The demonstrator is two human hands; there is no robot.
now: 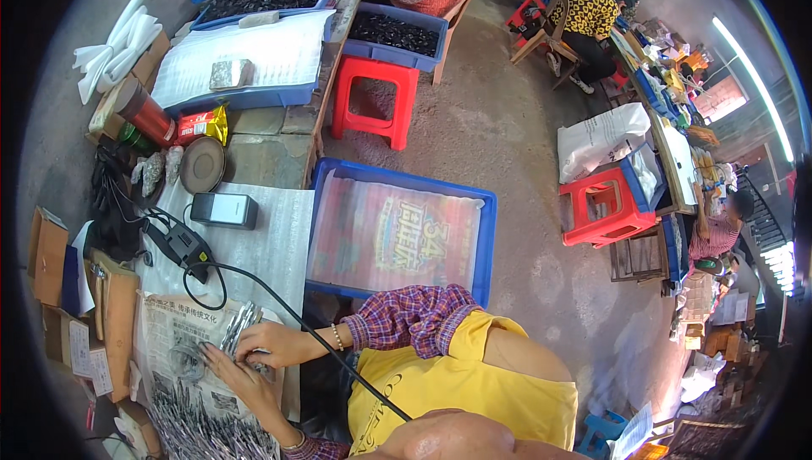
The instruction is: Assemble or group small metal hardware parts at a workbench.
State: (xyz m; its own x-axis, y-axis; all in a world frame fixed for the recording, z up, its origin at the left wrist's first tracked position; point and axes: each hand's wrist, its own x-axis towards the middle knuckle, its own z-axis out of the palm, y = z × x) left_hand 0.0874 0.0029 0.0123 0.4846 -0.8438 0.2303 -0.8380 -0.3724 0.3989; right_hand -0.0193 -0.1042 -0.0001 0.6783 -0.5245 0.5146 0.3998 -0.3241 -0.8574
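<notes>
Over the newspaper [158, 343], the right hand [275, 344] partly hides a silvery bundle [244, 323]; at the paper's near end, a strip heap [199, 430] runs off the lower edge.

The hands [272, 345] hold silvery strips [243, 326] over newspaper [161, 333].

silvery on the thin strips [240, 329]; dark print over pale grey on the newspaper [165, 333]. plaid in purple and red on the sleeve [410, 318], yellow on the apron [461, 388]. blue on the tray [489, 240], bright red on the stool [372, 69]. patterned in yellow and black on a co-worker's top [590, 5].
</notes>
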